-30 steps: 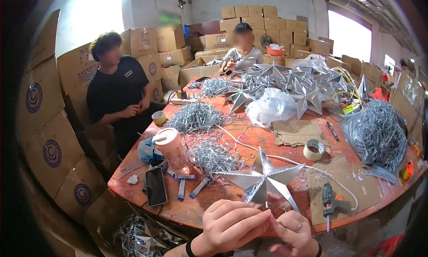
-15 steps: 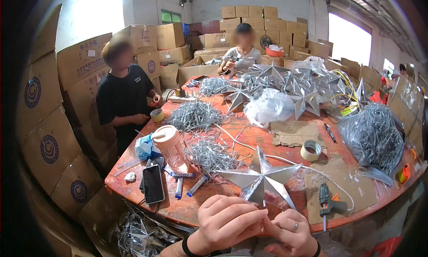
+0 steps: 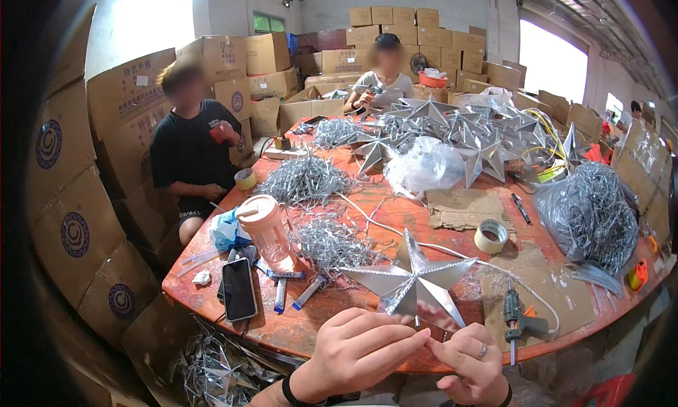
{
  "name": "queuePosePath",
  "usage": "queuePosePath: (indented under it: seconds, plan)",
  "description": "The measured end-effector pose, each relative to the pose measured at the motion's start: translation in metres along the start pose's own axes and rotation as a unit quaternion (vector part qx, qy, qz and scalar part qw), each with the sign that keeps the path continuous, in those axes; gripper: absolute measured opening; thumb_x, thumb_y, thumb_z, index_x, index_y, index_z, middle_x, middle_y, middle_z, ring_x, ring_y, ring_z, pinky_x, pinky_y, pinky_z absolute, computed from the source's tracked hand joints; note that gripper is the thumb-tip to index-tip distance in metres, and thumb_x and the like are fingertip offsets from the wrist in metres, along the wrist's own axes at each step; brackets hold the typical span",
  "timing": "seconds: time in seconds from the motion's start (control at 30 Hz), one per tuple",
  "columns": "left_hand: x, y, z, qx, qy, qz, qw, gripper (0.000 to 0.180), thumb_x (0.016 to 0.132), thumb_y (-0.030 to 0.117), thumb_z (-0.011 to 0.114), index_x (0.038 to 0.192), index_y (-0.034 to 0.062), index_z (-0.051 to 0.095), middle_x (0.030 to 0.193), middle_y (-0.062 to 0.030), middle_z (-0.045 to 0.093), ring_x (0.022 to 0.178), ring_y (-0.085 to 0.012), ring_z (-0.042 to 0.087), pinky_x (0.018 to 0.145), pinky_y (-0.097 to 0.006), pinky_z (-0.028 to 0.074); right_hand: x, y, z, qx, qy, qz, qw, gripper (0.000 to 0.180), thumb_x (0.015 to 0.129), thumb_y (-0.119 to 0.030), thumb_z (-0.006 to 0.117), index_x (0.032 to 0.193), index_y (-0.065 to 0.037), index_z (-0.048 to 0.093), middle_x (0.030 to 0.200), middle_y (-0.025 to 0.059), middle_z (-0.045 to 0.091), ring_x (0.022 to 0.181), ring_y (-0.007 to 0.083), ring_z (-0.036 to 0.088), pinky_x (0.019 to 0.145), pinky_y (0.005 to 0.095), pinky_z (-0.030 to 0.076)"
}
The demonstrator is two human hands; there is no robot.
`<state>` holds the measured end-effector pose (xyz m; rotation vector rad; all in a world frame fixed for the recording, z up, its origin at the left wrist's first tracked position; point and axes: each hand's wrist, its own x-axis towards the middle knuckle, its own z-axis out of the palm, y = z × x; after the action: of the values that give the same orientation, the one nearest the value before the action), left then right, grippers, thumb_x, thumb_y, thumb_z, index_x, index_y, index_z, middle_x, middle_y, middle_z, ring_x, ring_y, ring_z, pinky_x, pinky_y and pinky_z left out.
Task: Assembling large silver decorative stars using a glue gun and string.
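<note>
My left hand (image 3: 361, 349) and my right hand (image 3: 472, 363) meet at the table's front edge, both closed, thumbs and fingertips pinched close together. From between the left fingers pokes the end of a small silver piece (image 3: 417, 321); most of it is hidden, and its kind does not show. What the right fingertips grip, if anything, is covered. Just beyond them lies a shiny silver five-pointed star (image 3: 417, 275), its lower points reaching close to my fingers. A grey-green glue gun (image 3: 519, 321) rests on cardboard to the right of my right hand.
On the red table (image 3: 212, 287) are a phone (image 3: 240, 290), a pink cup (image 3: 267, 234), a tape roll (image 3: 491, 236), silver tinsel heaps (image 3: 304, 179), a tinsel-filled bag (image 3: 593, 213) and piled stars (image 3: 452, 128). A white cord crosses it. Two people (image 3: 191, 146) work across the table.
My right hand has shifted slightly right and its fingers have opened out a little from the left. The person at left has raised a hand holding something red.
</note>
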<state>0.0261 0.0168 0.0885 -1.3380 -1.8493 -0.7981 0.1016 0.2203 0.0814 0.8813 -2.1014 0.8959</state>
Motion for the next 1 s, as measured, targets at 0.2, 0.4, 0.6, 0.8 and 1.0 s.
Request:
queuePosePath:
  seconds: [0.2, 0.4, 0.6, 0.8, 1.0]
  plan:
    - [-0.0004, -0.0010, -0.0020, -0.056, -0.018, -0.013, 0.998, 0.024, 0.071, 0.015, 0.078, 0.095, 0.0158, 0.074, 0.084, 0.0043, 0.069, 0.076, -0.0120, 0.065, 0.062, -0.027, 0.047, -0.0012, 0.0004, -0.0024, 0.045, -0.001, 0.022, 0.999, 0.049, 0.092, -0.041, 0.058, 0.102, 0.006, 0.069, 0.079, 0.0108, 0.061, 0.072, 0.0282, 0.057, 0.067, 0.0379, 0.045]
    - [-0.0014, -0.0018, -0.0030, -0.103, -0.048, -0.016, 0.993, 0.024, 0.075, 0.015, 0.073, 0.099, 0.0128, 0.069, 0.090, 0.0014, 0.067, 0.086, -0.0176, 0.067, 0.068, -0.029, 0.050, 0.0002, 0.0013, -0.0048, 0.122, 0.003, 0.054, 0.991, 0.049, 0.092, -0.042, 0.058, 0.097, 0.006, 0.070, 0.077, 0.0095, 0.061, 0.072, 0.0271, 0.057, 0.066, 0.0374, 0.045]
    - [-0.0011, -0.0006, 0.0006, -0.086, -0.014, -0.025, 0.996, 0.020, 0.072, 0.013, 0.075, 0.091, 0.0125, 0.068, 0.084, 0.0014, 0.066, 0.083, -0.0168, 0.066, 0.066, -0.029, 0.050, -0.0007, 0.0025, -0.0022, 0.111, 0.003, 0.028, 0.993, 0.048, 0.092, -0.040, 0.059, 0.098, 0.006, 0.069, 0.077, 0.0096, 0.061, 0.071, 0.0273, 0.057, 0.066, 0.0372, 0.045]
    - [0.0022, -0.0023, 0.0040, -0.063, 0.007, -0.041, 0.997, 0.021, 0.070, 0.013, 0.076, 0.089, 0.0124, 0.067, 0.081, 0.0008, 0.065, 0.076, -0.0178, 0.065, 0.066, -0.029, 0.051, -0.0009, 0.0026, -0.0005, 0.073, 0.000, 0.011, 0.997, 0.046, 0.091, -0.039, 0.059, 0.099, 0.005, 0.070, 0.074, 0.0086, 0.060, 0.069, 0.0265, 0.056, 0.065, 0.0369, 0.044]
    - [0.0025, -0.0102, -0.0003, -0.069, -0.004, -0.091, 0.993, 0.019, 0.068, 0.007, 0.079, 0.084, 0.0102, 0.069, 0.078, -0.0035, 0.067, 0.074, -0.0206, 0.065, 0.067, -0.032, 0.052, -0.0025, 0.0001, -0.0028, 0.105, 0.030, -0.009, 0.994, 0.028, 0.087, -0.029, 0.067, 0.095, -0.002, 0.071, 0.070, 0.0063, 0.060, 0.067, 0.0246, 0.055, 0.063, 0.0357, 0.043]
